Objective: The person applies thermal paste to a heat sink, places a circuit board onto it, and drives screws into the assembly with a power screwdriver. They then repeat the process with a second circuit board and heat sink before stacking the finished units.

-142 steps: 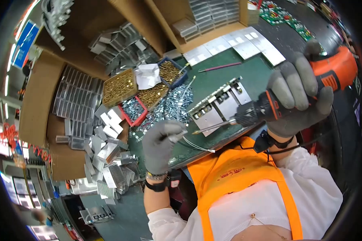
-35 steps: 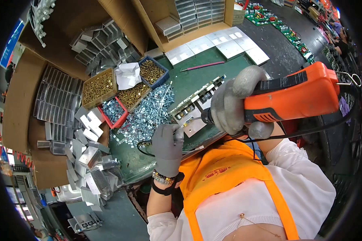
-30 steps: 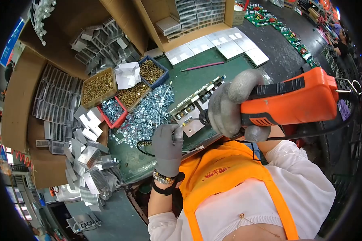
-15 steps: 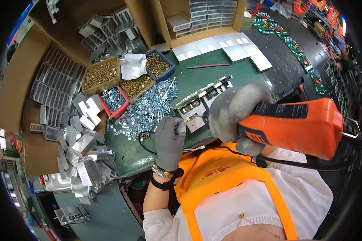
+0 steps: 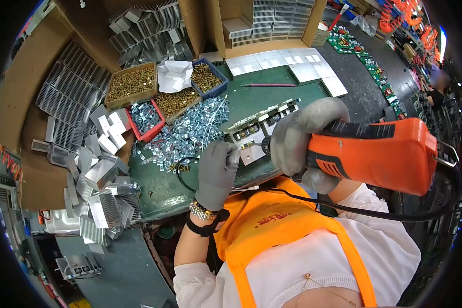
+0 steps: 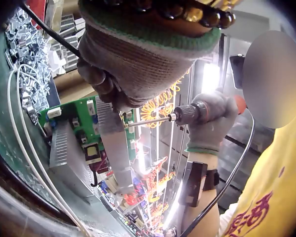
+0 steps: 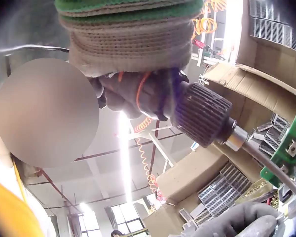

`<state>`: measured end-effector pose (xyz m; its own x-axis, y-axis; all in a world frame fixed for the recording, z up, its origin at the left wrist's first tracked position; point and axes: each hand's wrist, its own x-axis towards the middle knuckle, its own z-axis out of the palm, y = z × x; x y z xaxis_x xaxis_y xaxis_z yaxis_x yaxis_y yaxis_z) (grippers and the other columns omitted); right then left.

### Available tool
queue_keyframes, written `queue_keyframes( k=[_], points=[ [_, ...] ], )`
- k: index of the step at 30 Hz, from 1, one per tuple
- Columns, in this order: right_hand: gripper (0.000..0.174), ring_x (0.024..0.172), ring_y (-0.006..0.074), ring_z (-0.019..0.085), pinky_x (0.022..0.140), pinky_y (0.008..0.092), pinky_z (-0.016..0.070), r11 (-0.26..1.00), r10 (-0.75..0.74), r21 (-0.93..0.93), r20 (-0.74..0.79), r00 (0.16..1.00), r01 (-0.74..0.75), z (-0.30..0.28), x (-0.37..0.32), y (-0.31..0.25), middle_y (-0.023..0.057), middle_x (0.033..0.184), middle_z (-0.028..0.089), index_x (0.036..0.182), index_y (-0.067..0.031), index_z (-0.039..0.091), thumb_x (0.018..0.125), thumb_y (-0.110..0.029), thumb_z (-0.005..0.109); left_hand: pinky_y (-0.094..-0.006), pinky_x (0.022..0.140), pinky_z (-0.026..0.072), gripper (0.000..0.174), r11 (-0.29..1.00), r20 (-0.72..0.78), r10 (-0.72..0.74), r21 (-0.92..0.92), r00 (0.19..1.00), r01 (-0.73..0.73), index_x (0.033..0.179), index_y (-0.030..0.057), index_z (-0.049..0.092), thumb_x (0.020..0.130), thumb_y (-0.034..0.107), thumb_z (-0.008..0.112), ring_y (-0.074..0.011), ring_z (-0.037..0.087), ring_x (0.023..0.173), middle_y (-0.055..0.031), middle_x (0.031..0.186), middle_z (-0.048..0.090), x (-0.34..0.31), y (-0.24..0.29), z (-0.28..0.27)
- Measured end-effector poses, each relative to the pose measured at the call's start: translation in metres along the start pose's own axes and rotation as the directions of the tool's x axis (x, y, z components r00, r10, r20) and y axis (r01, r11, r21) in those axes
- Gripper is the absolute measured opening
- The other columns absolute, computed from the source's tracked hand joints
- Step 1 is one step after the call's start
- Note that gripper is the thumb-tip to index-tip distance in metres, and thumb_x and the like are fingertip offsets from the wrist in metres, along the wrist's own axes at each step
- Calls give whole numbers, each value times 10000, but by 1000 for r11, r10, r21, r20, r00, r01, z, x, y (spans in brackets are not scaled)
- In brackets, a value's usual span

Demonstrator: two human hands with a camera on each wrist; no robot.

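My gloved right hand (image 5: 305, 141) grips an orange and black electric drill (image 5: 380, 154). The drill's long bit (image 6: 150, 122) reaches a flat aluminium heat sink (image 6: 116, 140) on a green circuit board (image 6: 84, 129). Curled around the end of that heat sink are the fingers of my gloved left hand (image 5: 215, 172), right beside the bit's tip. In the right wrist view the drill's ribbed chuck (image 7: 204, 113) shows close up, with the left fingers by the tip. Whatever small part sits under the tip is hidden by the left fingers.
Loose metal clips (image 5: 200, 128) are heaped left of the board, beside a red bin (image 5: 154, 134), a blue bin (image 5: 219, 91) and a tan bin (image 5: 155, 86) of brass screws. Heat sinks (image 5: 100, 192) pile up at left. A pink pencil (image 5: 269, 84) lies behind; a black cord (image 5: 374, 214) trails from the drill.
Earlier, the left hand pinched something small away from the board and the bit pointed toward it. Now both hands meet at the board's heat sink. Over the last second they barely shift there; the head view tilts.
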<state>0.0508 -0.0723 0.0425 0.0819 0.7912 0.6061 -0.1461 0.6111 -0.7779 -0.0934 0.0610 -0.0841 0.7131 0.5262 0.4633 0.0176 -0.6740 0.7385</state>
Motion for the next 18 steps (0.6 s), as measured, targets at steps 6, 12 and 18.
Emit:
queue_keyframes(
  k=[6, 12, 18],
  points=[
    [773, 680, 175, 588, 598, 338, 481, 1000, 16, -19, 21, 1000, -15, 0, 2, 0, 83, 801, 609, 1327, -8, 387, 723, -205, 828, -358, 638, 454, 118, 999, 5, 45, 4, 999, -45, 891, 14, 588, 857, 95, 666, -278, 557, 717, -122, 818, 566, 1, -5, 0],
    [843, 679, 197, 604, 603, 363, 498, 1000, 1, -1, 70, 998, -1, 0, 7, 3, 90, 803, 615, 1341, 0, 365, 703, -252, 854, -387, 668, 456, 106, 987, 23, 146, 65, 989, -147, 918, 23, 585, 855, 83, 645, -323, 561, 767, -134, 841, 566, 8, -5, -6],
    [914, 677, 219, 619, 607, 388, 515, 998, -21, -46, 190, 982, 30, -6, 20, 2, 97, 806, 621, 1355, 8, 343, 683, -300, 881, -389, 659, 458, 152, 999, 36, 35, 6, 999, -36, 922, 27, 585, 848, 130, 668, -317, 566, 764, -135, 845, 570, 9, -3, -6]
  ],
)
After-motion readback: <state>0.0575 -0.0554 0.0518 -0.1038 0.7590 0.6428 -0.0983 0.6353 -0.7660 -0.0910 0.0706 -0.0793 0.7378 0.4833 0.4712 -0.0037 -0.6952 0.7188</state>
